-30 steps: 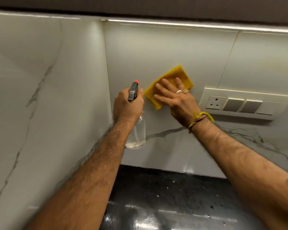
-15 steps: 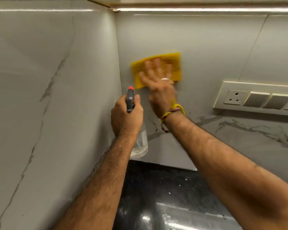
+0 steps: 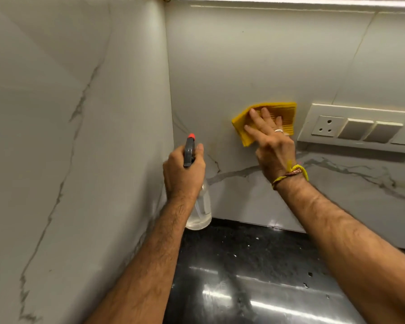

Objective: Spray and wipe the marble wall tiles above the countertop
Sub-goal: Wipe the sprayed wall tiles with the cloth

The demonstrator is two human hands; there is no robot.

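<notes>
Head view: we see two hands at a marble wall corner — one wiping, one holding a spray bottle.

Our right hand (image 3: 270, 141) presses a yellow cloth (image 3: 265, 121) flat against the back wall tile (image 3: 255, 54), fingers straight and spread, just left of the switch panel (image 3: 360, 128). Our left hand (image 3: 182, 170) grips the neck of the clear spray bottle (image 3: 200, 210), fingers curled round it, its red-tipped nozzle pointing up toward the corner — the bottle hangs in front of the wall, its base close above the black table (image 3: 255, 277). The side wall tile (image 3: 68, 125) shows grey veins.
</notes>
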